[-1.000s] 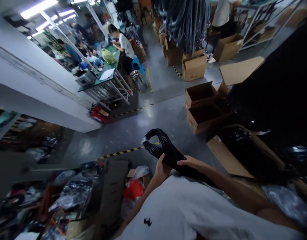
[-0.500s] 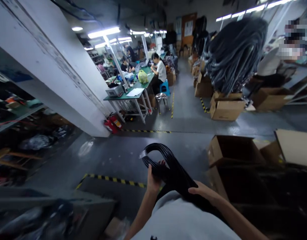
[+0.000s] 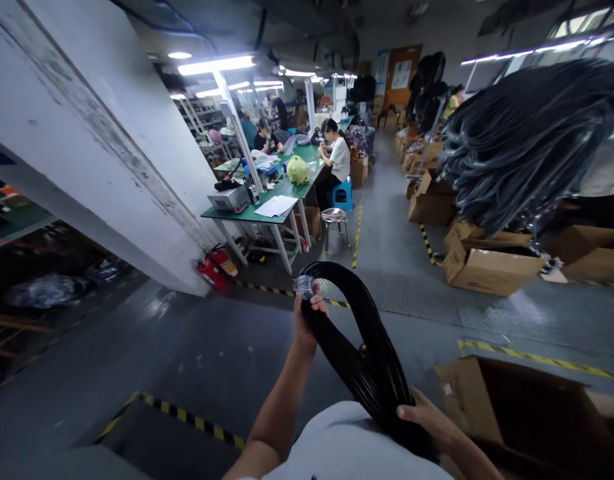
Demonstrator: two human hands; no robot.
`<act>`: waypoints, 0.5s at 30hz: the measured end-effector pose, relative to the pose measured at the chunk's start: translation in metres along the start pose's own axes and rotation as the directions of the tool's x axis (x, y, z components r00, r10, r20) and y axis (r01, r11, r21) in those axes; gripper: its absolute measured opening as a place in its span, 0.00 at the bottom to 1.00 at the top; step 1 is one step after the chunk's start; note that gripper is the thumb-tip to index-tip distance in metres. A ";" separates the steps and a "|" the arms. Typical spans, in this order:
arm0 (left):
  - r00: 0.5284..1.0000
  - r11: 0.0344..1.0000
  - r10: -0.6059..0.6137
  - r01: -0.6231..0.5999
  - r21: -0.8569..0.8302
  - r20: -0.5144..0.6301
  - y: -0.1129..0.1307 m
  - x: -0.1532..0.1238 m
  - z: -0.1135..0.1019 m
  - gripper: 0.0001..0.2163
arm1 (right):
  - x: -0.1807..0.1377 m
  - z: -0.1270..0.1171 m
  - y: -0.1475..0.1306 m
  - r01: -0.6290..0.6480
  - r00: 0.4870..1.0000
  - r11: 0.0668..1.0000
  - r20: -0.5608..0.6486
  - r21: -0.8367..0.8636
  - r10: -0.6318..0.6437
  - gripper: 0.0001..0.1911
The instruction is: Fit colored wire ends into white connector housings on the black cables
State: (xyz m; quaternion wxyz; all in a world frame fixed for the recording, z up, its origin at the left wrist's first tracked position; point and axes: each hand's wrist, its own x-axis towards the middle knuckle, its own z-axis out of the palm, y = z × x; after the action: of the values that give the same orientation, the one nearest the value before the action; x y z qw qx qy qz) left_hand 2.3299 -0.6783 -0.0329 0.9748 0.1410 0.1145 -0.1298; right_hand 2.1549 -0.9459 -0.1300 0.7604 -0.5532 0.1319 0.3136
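A looped bundle of black cables (image 3: 369, 320) hangs in front of my body, held in both hands. My left hand (image 3: 309, 317) is closed round the far end of the loop, just below a clear plastic wrap (image 3: 305, 287) that binds the strands. Lower down and to the right, my right hand (image 3: 427, 417) grips the side of the bundle, thumb on top and fingers hidden beneath it. The nearest part of the bundle lies close against my white shirt (image 3: 354, 443).
An open cardboard box (image 3: 467, 400) stands at my right. Ahead is a green worktable (image 3: 307, 175) with seated people, beside a metal stool (image 3: 334, 217). Fire extinguishers (image 3: 211, 270) stand by the white pillar (image 3: 137, 147). Many black cables (image 3: 527, 133) hang over boxes at right.
My left hand has risen and gripped nearer the plastic wrap, and the loop is more stretched out. The surroundings have come closer, and the boxes at right have shifted outward in view.
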 end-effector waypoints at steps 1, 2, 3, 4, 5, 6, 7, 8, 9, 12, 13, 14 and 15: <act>1.000 1.000 -0.003 0.003 0.017 0.008 0.000 0.021 0.008 0.22 | 0.025 -0.007 -0.013 0.003 1.000 1.000 -0.004 -0.022 -0.003 0.43; 1.000 0.999 -0.005 0.004 0.038 0.013 0.000 0.043 0.015 0.21 | 0.049 -0.014 -0.026 0.012 1.000 0.999 -0.009 -0.041 -0.012 0.40; 1.000 0.998 -0.005 0.004 0.063 0.013 0.001 0.064 0.023 0.20 | 0.073 -0.021 -0.041 0.028 1.000 0.998 -0.007 -0.052 -0.028 0.39; 1.000 0.996 -0.003 0.002 0.090 0.008 0.003 0.086 0.031 0.19 | 0.095 -0.028 -0.057 0.044 0.999 0.997 0.004 -0.055 -0.044 0.38; 1.000 0.993 0.005 -0.005 0.117 0.001 0.007 0.107 0.039 0.18 | 0.116 -0.034 -0.074 0.057 0.998 0.997 0.016 -0.054 -0.056 0.38; 1.000 0.990 0.018 -0.017 0.142 -0.008 0.011 0.127 0.048 0.17 | 0.134 -0.040 -0.092 0.066 0.998 0.996 0.023 -0.052 -0.065 0.37; 0.999 0.986 0.037 -0.033 0.164 -0.017 0.015 0.146 0.057 0.17 | 0.151 -0.046 -0.111 0.070 0.997 0.996 0.024 -0.050 -0.069 0.36; 0.998 0.981 0.058 -0.053 0.184 -0.025 0.018 0.164 0.065 0.18 | 0.166 -0.052 -0.130 0.070 0.997 0.996 0.022 -0.050 -0.069 0.36; 0.996 0.976 0.082 -0.075 0.202 -0.031 0.021 0.181 0.074 0.19 | 0.181 -0.060 -0.150 0.066 0.998 0.996 0.019 -0.053 -0.065 0.35; 0.991 0.961 0.131 -0.117 0.250 -0.039 0.017 0.228 0.097 0.20 | 0.226 -0.085 -0.208 0.044 0.999 0.995 -0.002 -0.093 -0.044 0.34; 0.990 0.958 0.132 -0.117 0.263 -0.039 0.012 0.243 0.104 0.21 | 0.242 -0.094 -0.225 0.026 0.999 0.992 -0.019 -0.121 -0.028 0.33; 0.991 0.955 0.126 -0.111 0.275 -0.037 0.006 0.259 0.111 0.21 | 0.258 -0.102 -0.240 0.005 0.999 0.988 -0.045 -0.155 -0.012 0.31; 0.994 0.954 0.109 -0.095 0.284 -0.032 -0.001 0.275 0.117 0.22 | 0.273 -0.110 -0.253 -0.018 0.997 0.981 -0.077 -0.193 0.003 0.31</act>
State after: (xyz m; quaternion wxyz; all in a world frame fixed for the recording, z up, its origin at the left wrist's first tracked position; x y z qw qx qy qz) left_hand 2.6103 -0.7754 0.0048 0.9471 0.2874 0.1104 -0.0909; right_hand 2.5387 -1.0054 -0.1268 0.6957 -0.6354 0.1326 0.3077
